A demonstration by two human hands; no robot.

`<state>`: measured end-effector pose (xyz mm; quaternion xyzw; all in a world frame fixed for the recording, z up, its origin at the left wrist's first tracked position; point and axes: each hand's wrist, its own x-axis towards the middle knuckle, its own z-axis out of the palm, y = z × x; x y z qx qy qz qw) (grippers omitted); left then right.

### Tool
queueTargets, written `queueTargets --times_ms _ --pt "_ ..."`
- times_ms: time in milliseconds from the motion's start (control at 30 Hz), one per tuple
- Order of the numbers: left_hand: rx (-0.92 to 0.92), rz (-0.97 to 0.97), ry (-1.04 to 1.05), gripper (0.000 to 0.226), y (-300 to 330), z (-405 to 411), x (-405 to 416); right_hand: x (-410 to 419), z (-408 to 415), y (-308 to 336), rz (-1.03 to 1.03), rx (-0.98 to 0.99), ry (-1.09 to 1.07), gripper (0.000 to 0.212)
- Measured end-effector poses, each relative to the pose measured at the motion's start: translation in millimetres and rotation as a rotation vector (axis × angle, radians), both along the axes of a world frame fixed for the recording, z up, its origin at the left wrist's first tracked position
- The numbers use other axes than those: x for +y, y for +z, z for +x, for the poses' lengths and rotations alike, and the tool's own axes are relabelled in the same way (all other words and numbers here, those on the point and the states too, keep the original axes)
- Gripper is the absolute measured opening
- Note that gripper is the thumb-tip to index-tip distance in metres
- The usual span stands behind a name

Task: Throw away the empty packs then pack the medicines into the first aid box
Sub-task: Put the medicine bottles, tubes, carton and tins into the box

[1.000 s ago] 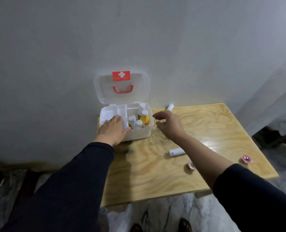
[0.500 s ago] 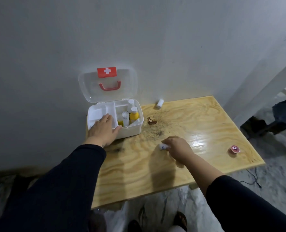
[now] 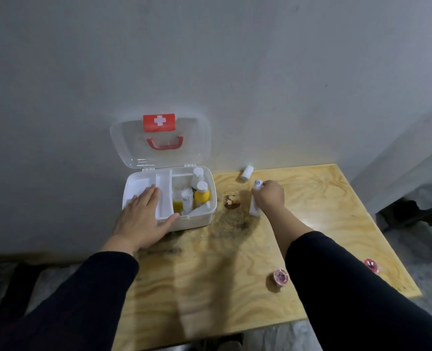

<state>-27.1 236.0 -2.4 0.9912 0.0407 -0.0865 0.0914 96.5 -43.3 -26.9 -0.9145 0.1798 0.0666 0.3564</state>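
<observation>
The white first aid box (image 3: 197, 220) stands open at the table's back left, its clear lid (image 3: 159, 140) leaning on the wall. Several small bottles stand in its right compartment, among them a yellow bottle (image 3: 202, 195). My left hand (image 3: 144, 219) lies flat on the box's front left rim and tray. My right hand (image 3: 269, 195) holds a white tube-shaped medicine pack (image 3: 254, 211) upright just right of the box. Another small white bottle (image 3: 247, 172) lies by the wall.
Two small pink round items (image 3: 280, 276) (image 3: 371, 264) sit near the wooden table's (image 3: 235, 287) front right. A brown stain (image 3: 231, 201) marks the surface beside the box. A grey wall stands right behind the table.
My right hand dropped to the white pack lying mid-table, grasped it and raised it toward the box. My left hand stayed on the box.
</observation>
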Motion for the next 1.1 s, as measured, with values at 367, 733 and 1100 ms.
queueTargets --times_ms 367,733,1100 --pt "-0.071 0.017 0.028 0.106 -9 -2 1 18 63 -8 -0.028 0.088 -0.064 0.037" --pt "-0.064 0.021 0.040 0.107 -4 -3 -3 28 38 -11 -0.130 0.004 0.089 0.038" --pt "-0.072 -0.039 0.172 0.083 13 -15 1 43 -11 88 0.024 -0.177 0.222 0.034"
